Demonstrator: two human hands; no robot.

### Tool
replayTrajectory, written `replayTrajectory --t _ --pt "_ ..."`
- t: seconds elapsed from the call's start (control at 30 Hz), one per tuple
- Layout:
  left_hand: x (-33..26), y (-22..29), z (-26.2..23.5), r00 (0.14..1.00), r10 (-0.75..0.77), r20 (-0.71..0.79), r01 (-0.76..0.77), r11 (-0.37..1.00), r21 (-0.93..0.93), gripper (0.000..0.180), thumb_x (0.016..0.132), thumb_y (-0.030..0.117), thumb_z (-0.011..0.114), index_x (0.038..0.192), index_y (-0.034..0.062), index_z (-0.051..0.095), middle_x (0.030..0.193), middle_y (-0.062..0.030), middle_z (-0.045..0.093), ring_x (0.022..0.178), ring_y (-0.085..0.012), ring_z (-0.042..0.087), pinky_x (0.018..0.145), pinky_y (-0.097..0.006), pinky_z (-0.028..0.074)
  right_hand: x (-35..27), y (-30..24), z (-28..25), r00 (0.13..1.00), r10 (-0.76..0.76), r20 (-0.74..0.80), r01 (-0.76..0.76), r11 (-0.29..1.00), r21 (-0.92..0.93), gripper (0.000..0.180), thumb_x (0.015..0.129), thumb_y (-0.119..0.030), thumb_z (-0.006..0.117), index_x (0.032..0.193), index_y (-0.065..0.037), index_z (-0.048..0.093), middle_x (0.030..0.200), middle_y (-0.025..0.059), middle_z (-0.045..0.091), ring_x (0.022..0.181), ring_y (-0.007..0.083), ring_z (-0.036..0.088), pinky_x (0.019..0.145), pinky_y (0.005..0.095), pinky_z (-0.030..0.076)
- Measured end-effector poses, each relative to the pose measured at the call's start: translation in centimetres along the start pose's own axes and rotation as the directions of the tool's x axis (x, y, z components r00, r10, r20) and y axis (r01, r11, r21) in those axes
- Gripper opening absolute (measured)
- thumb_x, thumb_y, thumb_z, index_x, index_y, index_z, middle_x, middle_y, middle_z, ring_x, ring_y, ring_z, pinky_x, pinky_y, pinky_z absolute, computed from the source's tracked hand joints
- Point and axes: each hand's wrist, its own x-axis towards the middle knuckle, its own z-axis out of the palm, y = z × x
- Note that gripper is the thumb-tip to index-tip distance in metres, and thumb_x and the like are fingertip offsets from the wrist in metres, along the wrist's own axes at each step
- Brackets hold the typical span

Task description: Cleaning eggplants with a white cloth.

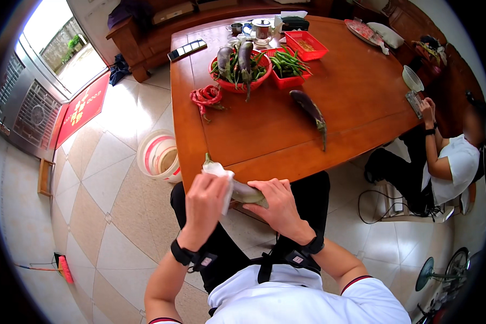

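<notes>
Just above my lap, at the table's near edge, I hold a purple eggplant (245,191); its green stem points up and left. My left hand (203,203) is closed around a white tissue or cloth (216,170) wrapped over the stem end. Gripping the other end, my right hand (279,205) has its fingers over the top and its thumb beneath. Another eggplant (309,110) lies by itself on the table. Farther off, a red basket (230,87) bears eggplants and green vegetables. A bundle of red, wrinkled long peppers (206,97) rests to its left.
The wooden table (248,135) also carries a red basket of green peppers (288,66), another red basket (306,45) and a metal pot (262,29). A white bucket (160,156) stands on the floor at left. A person (451,162) sits at right holding a phone.
</notes>
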Motion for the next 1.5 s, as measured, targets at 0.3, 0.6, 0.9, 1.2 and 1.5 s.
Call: replayTrajectory --t 0.3,0.6,0.9,1.2,1.5 --pt "-0.8 0.9 0.0 0.997 -0.047 0.053 0.054 0.988 -0.146 0.014 0.089 0.004 0.074 0.103 0.0031 0.076 0.087 -0.0124 0.063 0.08 -0.032 0.067 0.074 -0.041 0.055 0.2 -0.1 0.1 1.0 -0.001 0.001 0.001 1.0 0.022 0.056 0.079 -0.023 0.087 0.127 -0.007 0.064 0.119 0.006 0.071 0.105 0.0236 0.064 0.093 0.037 0.042" --pt "1.1 -1.0 0.5 0.996 -0.094 -0.003 0.094 0.996 0.0 0.019 0.093 0.006 0.07 0.111 0.0016 0.075 0.094 -0.0159 0.067 0.09 -0.0352 0.067 0.079 -0.042 0.054 1.9 0.1 -1.3 0.995 -0.097 -0.001 0.097 0.995 -0.009 0.055 0.079 -0.005 0.08 0.13 -0.014 0.063 0.133 0.0011 0.068 0.11 0.0243 0.06 0.095 0.0368 0.043" --pt "-0.4 2.2 1.1 0.989 -0.118 0.093 0.135 0.969 -0.208 0.022 0.092 0.004 0.07 0.113 0.001 0.074 0.091 -0.0169 0.064 0.085 -0.0367 0.066 0.076 -0.043 0.054 1.0 0.5 -0.7 0.988 -0.144 0.047 0.145 0.989 -0.009 0.055 0.076 0.0 0.079 0.127 -0.013 0.064 0.139 0.0012 0.066 0.111 0.0278 0.06 0.095 0.0379 0.049" --pt "1.4 -1.7 0.2 0.991 -0.133 0.013 0.132 0.989 0.069 0.022 0.094 0.003 0.067 0.115 0.0 0.074 0.097 -0.0183 0.067 0.089 -0.036 0.067 0.078 -0.041 0.054 1.0 0.3 -0.9 1.0 -0.02 0.0 0.02 0.987 0.159 0.052 0.077 -0.003 0.083 0.126 -0.011 0.064 0.137 0.0059 0.068 0.107 0.0294 0.062 0.094 0.0389 0.054" --pt "3.8 -4.4 -2.5 0.88 -0.369 -0.298 0.316 0.925 -0.212 0.019 0.099 0.007 0.066 0.113 -0.0019 0.075 0.094 -0.0147 0.07 0.09 -0.0275 0.068 0.08 -0.039 0.053 1.0 0.1 -1.0 1.0 0.001 0.025 -0.006 0.981 0.195 0.05 0.078 -0.002 0.082 0.124 -0.01 0.065 0.137 0.0055 0.068 0.106 0.0293 0.062 0.093 0.0387 0.055"
